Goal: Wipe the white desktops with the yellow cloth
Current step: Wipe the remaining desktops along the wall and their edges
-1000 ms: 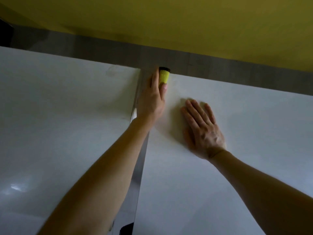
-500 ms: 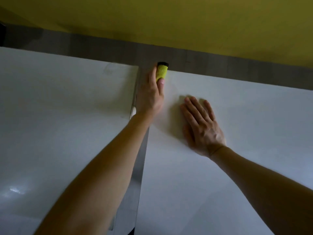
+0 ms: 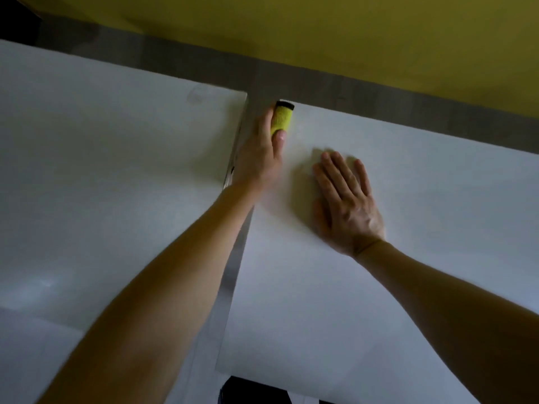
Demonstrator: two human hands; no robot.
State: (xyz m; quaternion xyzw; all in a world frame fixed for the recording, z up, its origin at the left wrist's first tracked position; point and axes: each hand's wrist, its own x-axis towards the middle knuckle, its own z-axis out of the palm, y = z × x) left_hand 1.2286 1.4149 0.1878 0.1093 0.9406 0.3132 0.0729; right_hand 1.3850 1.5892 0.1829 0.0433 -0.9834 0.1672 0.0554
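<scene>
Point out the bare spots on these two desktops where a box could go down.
The left desktop is bare from its far edge down to the left forearm. The right desktop is bare right of the right hand, and between the two forearms. Crowded: its far left corner, where the left hand grips the yellow cloth.

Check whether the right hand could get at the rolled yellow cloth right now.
Probably yes: the right hand lies flat on the white desktop, only bare surface between it and the rolled yellow cloth, which the left hand grips.
</scene>
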